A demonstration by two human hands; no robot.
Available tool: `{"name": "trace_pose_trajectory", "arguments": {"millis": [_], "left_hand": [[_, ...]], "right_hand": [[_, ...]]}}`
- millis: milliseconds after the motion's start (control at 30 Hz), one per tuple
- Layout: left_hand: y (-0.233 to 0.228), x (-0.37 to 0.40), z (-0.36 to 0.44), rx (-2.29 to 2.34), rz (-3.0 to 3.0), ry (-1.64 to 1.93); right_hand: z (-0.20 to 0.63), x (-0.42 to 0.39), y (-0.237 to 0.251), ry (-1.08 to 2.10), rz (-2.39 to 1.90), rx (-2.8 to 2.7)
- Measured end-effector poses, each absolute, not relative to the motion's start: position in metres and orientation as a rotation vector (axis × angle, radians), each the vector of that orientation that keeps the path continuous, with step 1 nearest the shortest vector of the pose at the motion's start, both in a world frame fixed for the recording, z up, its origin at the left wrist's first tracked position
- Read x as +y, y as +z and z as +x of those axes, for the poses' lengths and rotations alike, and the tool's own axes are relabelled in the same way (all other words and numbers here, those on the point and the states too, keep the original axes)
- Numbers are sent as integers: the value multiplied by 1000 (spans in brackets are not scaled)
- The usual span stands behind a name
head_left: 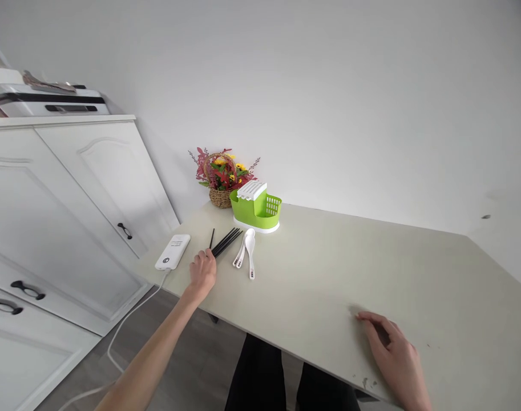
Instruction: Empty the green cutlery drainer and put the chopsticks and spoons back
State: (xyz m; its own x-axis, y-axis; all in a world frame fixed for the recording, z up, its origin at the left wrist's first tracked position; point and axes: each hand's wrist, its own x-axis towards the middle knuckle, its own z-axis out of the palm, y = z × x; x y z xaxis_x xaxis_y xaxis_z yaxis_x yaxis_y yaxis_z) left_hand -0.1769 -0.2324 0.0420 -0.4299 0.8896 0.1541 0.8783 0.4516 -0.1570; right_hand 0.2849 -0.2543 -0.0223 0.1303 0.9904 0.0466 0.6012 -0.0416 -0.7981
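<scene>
My left hand [203,270] is closed at the near ends of some black chopsticks [227,242] on the left part of the table. One chopstick [212,238] sticks out from the fingers at a different angle, apart from the bundle. How many the fingers grip is hidden. Just right of the bundle lie several white spoons [250,251] with marked handles. Behind them stands a green utensil holder [255,211] with a white slotted top and a white base. My right hand [395,354] rests on the table at the front right, loosely curved and holding nothing.
A white power bank [173,252] lies at the table's left edge, its white cable [132,313] hanging down past the edge. A wicker basket of flowers [221,197] stands against the wall. White cabinets [114,200] stand left of the table [328,268].
</scene>
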Motion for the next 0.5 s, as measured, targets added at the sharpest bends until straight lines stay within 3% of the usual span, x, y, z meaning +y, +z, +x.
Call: {"name": "trace_pose_trajectory", "arguments": {"millis": [500], "left_hand": [[31,-246,-184,-2576,-1469,-273]], "right_hand": [[284,-254,-23,696,-1683,-1595]]}}
